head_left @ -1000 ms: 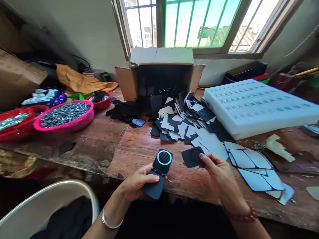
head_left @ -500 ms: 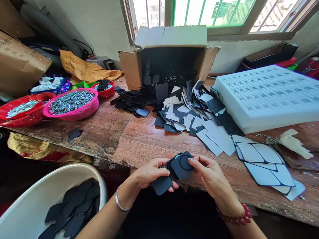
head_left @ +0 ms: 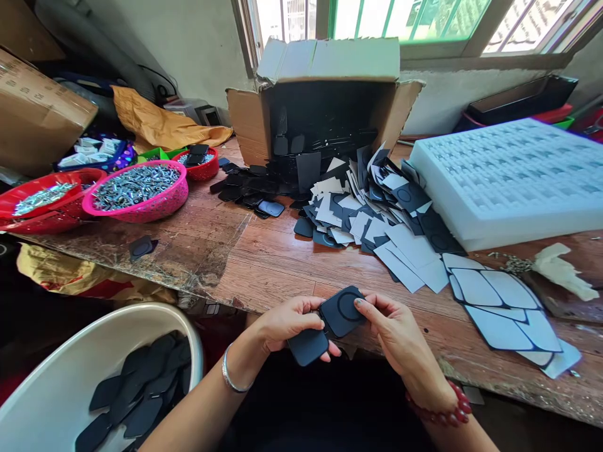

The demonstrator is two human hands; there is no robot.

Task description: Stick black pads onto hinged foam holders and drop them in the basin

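Flat black two-panel gadget (head_left: 336, 319) is held by left hand (head_left: 293, 325) and right hand (head_left: 394, 328), pretty close to the brown wooden table (head_left: 264, 270).

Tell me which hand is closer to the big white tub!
Left. The left hand is to the right of the white tub; the right hand is farther right, past the left one.

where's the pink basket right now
In the head view, the pink basket stands at left on the table, between a red basket and a small red bowl.
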